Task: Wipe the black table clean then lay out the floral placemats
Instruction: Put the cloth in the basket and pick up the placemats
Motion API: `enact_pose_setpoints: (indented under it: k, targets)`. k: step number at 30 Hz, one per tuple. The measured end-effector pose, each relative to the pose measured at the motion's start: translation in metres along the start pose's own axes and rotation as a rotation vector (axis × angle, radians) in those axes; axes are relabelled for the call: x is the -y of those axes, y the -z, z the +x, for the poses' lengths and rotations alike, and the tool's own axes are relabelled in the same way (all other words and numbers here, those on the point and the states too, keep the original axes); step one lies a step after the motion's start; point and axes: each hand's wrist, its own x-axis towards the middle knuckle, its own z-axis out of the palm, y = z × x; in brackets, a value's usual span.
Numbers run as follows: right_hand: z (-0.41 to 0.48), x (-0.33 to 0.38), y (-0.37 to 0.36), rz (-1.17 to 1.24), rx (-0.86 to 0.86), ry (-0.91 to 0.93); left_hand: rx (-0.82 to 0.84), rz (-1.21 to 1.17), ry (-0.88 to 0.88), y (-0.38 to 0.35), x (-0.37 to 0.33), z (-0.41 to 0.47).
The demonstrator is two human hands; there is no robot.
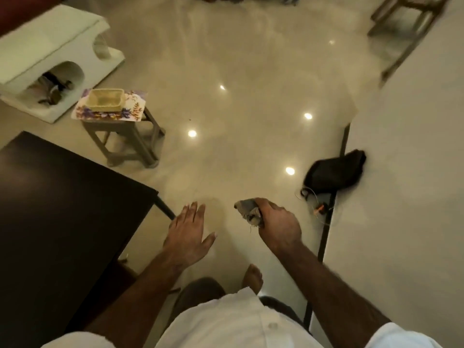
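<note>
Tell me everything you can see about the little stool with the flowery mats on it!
The stool is a dull grey-brown and looks like plastic. It has a flat seat, four legs that spread outward, and bars joining the legs. It stands upright on the shiny floor, past the far corner of the black table. The floral placemats cover its seat and hang over the edges, and a cream basket sits on them. Nothing else touches it.

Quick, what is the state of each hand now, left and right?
Left hand: open, fingers straight, holding nothing, in the air beside the black table.
Right hand: closed, gripping a bunched grey cloth.
</note>
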Motion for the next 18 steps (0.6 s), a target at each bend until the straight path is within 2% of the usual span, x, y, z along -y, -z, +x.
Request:
enact_pose_setpoints:
  k: [4,8,12,18]
  targets:
    - [0.113,-0.004,0.003,-0.049,0.114,0.149,-0.025,-0.083,0.147,0.028,0.009,0.064]
    - [0.213,0.012,-0.003,-0.001,0.097,0.311,-0.074,-0.118,0.232,0.049,0.030,0.124]
    - [0.313,0.050,-0.017,0.045,0.131,0.407,-0.106,-0.172,0.298,0.072,0.069,0.193]
    - [0.451,0.125,-0.017,-0.015,0.230,0.493,-0.094,-0.239,0.415,0.134,0.137,0.280]
